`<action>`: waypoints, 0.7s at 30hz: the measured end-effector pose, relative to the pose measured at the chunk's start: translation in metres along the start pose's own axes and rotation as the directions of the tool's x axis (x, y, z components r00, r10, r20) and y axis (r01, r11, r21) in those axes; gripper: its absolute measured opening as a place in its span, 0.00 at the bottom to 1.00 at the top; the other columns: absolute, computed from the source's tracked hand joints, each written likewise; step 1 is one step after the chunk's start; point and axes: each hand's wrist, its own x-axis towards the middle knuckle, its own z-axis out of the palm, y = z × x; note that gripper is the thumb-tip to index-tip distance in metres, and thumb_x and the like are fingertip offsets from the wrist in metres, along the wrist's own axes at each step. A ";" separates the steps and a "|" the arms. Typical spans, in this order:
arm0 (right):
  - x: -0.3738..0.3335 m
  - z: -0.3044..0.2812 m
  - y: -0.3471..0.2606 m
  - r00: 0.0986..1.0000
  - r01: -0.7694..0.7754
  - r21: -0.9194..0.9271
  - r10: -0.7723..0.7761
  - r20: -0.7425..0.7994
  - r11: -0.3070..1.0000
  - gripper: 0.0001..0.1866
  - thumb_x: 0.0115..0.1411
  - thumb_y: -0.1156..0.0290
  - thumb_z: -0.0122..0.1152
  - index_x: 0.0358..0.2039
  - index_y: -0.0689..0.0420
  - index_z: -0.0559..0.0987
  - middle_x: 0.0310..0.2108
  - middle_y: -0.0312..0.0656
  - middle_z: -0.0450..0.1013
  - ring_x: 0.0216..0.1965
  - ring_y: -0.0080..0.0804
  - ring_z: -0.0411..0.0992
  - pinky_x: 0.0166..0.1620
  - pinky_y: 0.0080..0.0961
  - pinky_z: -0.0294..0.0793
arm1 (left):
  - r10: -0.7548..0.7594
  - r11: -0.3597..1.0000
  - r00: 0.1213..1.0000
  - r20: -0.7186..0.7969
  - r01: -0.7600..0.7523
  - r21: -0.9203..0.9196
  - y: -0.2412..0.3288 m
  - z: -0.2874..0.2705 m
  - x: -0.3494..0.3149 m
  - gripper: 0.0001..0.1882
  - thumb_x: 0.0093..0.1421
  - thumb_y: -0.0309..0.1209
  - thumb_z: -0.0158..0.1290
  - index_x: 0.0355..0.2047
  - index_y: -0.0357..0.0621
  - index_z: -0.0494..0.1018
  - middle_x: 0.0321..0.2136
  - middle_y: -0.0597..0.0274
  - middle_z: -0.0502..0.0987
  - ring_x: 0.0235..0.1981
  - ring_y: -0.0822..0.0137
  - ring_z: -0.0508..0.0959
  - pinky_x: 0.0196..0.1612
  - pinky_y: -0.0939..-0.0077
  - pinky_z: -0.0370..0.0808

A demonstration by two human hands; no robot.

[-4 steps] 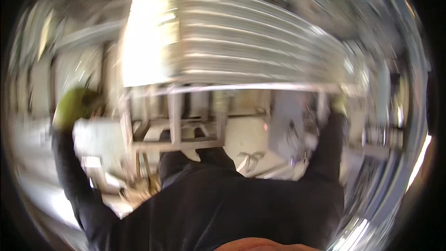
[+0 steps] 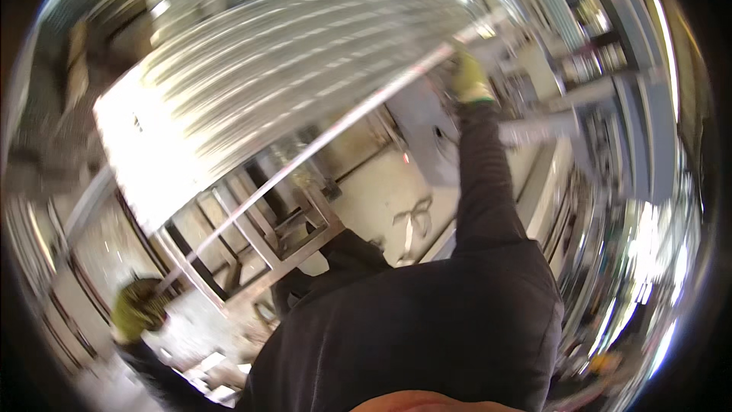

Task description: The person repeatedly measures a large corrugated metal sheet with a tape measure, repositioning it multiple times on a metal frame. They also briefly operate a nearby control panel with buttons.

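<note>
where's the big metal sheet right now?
In the head view, the ribbed metal sheet spans the upper left and centre, tilted, above a metal frame, gripped between the gloved left hand and right hand.

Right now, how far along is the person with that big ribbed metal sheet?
Done: the ribbed metal sheet is off the ground, tilted above the steel frame. In hand: the gloved left hand and right hand grip opposite ends. Left: setting it down; the blur hides where.
</note>
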 end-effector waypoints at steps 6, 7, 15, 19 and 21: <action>-0.191 0.079 -0.068 0.960 0.181 0.031 -0.184 0.212 0.983 0.16 0.65 0.69 0.62 0.52 0.61 0.80 0.39 0.40 0.79 0.37 0.28 0.77 0.40 0.24 0.77 | -0.189 0.977 0.966 0.178 0.166 0.136 -0.005 0.096 0.072 0.14 0.60 0.27 0.66 0.46 0.38 0.82 0.34 0.66 0.82 0.34 0.74 0.79 0.39 0.79 0.76; -0.234 0.094 -0.066 0.889 -0.373 0.468 0.165 0.427 0.801 0.18 0.66 0.67 0.63 0.54 0.59 0.80 0.35 0.36 0.79 0.34 0.24 0.76 0.38 0.24 0.76 | -0.155 0.983 0.947 0.280 0.119 0.143 -0.012 0.116 0.084 0.15 0.62 0.27 0.64 0.49 0.37 0.80 0.35 0.67 0.82 0.34 0.75 0.78 0.39 0.79 0.76; -0.402 0.092 0.024 0.566 -0.606 0.441 -0.032 0.824 0.662 0.20 0.69 0.65 0.62 0.58 0.59 0.77 0.46 0.41 0.78 0.44 0.28 0.76 0.46 0.27 0.77 | -0.318 0.930 0.737 0.597 0.363 0.048 -0.073 0.235 0.133 0.14 0.65 0.31 0.62 0.49 0.39 0.80 0.35 0.63 0.84 0.30 0.73 0.81 0.34 0.78 0.78; -0.449 0.060 0.100 0.527 -0.246 0.484 -0.303 0.794 0.840 0.21 0.67 0.66 0.61 0.58 0.58 0.76 0.48 0.45 0.76 0.44 0.32 0.77 0.47 0.29 0.77 | -0.529 0.808 0.633 0.565 0.580 0.106 -0.098 0.298 0.176 0.13 0.67 0.26 0.57 0.51 0.35 0.78 0.42 0.56 0.84 0.41 0.66 0.84 0.45 0.72 0.81; -0.458 0.024 0.144 0.625 -0.073 0.585 -0.419 0.658 0.808 0.21 0.65 0.66 0.62 0.57 0.57 0.76 0.49 0.47 0.75 0.46 0.36 0.78 0.47 0.31 0.78 | -0.723 0.595 0.527 0.446 0.804 0.014 -0.087 0.349 0.208 0.14 0.68 0.25 0.56 0.52 0.35 0.77 0.42 0.55 0.84 0.40 0.65 0.84 0.46 0.71 0.81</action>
